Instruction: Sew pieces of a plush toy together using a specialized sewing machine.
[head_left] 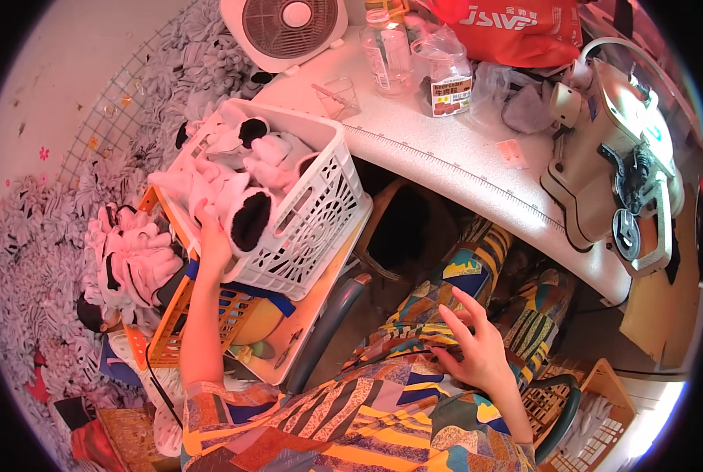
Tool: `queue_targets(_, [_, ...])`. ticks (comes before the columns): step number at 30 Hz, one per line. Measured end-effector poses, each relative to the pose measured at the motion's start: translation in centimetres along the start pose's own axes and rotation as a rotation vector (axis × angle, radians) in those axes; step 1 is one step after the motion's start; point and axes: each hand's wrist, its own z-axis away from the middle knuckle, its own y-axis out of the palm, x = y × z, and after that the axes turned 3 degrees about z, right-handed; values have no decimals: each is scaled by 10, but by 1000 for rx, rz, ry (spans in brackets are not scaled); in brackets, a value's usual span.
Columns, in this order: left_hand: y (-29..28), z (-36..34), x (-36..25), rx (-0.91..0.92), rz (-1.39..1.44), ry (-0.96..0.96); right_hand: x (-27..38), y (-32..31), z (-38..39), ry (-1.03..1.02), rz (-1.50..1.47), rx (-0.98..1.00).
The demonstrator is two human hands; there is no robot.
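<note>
My left hand (214, 245) is at the near left corner of a white plastic basket (320, 228), its fingers partly hidden in the cloth. It grips a white fuzzy glove (217, 197) with a round black opening. More white glove-like pieces (276, 157) with black parts fill the basket. Over my lap, my right hand (477, 346) hovers with fingers spread and nothing in it. A bundle of similar white gloves (135, 259) lies left of the basket, beside an orange crate (174, 330).
A white table (446, 149) with a ruler strip holds a sewing machine (615, 157), a fan (288, 31), a clear bottle (384, 51), a jar (448, 79) and a red bag (509, 31). Grey fabric pieces (36, 259) pile up at left. An orange basket (603, 417) stands lower right.
</note>
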Motion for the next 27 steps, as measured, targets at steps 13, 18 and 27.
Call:
queue_targets(13, [12, 17, -88, -286, -642, 572, -7, -1, 26, 156, 50, 48])
queue_targets(18, [-6, 9, -42, 271, -1175, 66, -6, 7, 25, 142, 40, 77])
queue_targets(27, [13, -61, 44, 722, -1326, 214, -9, -27, 47, 308, 166, 21])
